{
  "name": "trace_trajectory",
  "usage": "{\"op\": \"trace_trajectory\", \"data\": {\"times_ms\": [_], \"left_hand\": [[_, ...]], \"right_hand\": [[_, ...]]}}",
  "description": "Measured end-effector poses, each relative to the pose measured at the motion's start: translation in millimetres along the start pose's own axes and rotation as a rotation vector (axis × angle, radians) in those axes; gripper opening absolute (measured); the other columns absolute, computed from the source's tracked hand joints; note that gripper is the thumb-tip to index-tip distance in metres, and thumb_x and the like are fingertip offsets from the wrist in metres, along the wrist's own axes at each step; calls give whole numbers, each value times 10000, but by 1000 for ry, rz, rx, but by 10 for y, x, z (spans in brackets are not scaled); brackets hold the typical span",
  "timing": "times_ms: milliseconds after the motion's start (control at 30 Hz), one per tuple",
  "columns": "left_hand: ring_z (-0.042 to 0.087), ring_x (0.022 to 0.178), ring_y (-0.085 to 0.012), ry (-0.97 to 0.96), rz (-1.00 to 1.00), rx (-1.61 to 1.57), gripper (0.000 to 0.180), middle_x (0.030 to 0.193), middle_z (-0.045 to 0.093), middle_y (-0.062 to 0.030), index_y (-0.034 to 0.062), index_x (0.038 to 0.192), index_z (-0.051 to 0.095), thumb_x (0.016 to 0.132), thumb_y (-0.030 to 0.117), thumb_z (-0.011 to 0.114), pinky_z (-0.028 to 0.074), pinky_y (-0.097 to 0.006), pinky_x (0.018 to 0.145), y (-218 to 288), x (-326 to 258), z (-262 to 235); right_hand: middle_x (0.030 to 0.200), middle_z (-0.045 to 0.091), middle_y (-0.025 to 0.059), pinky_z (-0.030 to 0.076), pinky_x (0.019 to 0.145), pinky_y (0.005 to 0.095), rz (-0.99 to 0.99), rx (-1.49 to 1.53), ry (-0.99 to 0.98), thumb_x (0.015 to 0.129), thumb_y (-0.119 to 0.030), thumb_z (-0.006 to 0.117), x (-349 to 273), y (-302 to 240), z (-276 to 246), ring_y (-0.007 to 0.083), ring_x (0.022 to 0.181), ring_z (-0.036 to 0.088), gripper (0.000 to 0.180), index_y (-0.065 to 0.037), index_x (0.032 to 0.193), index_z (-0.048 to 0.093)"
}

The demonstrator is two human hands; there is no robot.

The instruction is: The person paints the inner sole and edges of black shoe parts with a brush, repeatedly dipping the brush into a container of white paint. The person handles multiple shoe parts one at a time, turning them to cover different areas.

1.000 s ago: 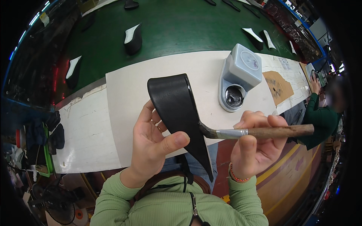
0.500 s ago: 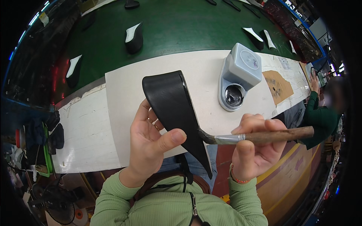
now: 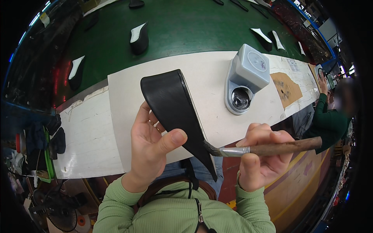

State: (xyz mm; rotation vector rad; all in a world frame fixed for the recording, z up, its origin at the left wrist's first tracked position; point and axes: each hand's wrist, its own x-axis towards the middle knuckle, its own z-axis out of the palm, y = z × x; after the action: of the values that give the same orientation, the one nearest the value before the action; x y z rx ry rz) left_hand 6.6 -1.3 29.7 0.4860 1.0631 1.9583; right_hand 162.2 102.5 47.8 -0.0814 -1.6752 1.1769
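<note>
A black wedge-shaped shoe sole [image 3: 171, 105] is held up over the near edge of the table, its thick end away from me and its thin tip toward me. My left hand [image 3: 151, 147] grips it from the left, thumb on the near side and fingers behind it. Between thumb and fingers, my right hand [image 3: 264, 155] pinches a brush with a brown wooden handle [image 3: 285, 146] and metal ferrule. The dark bristles touch the sole's right edge near the tip. Beyond my right hand stands a pale blue plastic dispenser [image 3: 248, 70] with dark liquid in its round cup.
White board [image 3: 128, 101] covers the near worktop. Behind it runs a green surface [image 3: 186, 31] carrying several black wedge soles, such as one with a white top [image 3: 139, 39]. A brown patch [image 3: 286, 90] lies right of the dispenser. Far right, a person in dark green [image 3: 330, 120] works.
The sole and my left hand have shifted slightly left. The brush has slid a little down the sole's edge toward the tip, with my right hand slightly lower.
</note>
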Motion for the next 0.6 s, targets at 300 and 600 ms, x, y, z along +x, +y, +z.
{"op": "trace_trajectory", "data": {"times_ms": [300,600], "left_hand": [[509,1054,-193,3,5,-15,770,1103,495,-126,-53,1261,304,694,174,773,420,-319,938,2,17,-10],[504,1057,-182,29,-10,-18,730,1117,491,-119,-50,1262,307,718,157,747,417,-299,932,-10,2,-41]], "right_hand": [[735,606,173,352,540,264,10,-27,-1,690,56,693,-25,-32,4,124,571,459,519,-47,1117,416],[705,612,146,345,540,284,48,-61,4,683,9,719,-106,-91,-25,129,559,464,485,-55,1066,428]]}}
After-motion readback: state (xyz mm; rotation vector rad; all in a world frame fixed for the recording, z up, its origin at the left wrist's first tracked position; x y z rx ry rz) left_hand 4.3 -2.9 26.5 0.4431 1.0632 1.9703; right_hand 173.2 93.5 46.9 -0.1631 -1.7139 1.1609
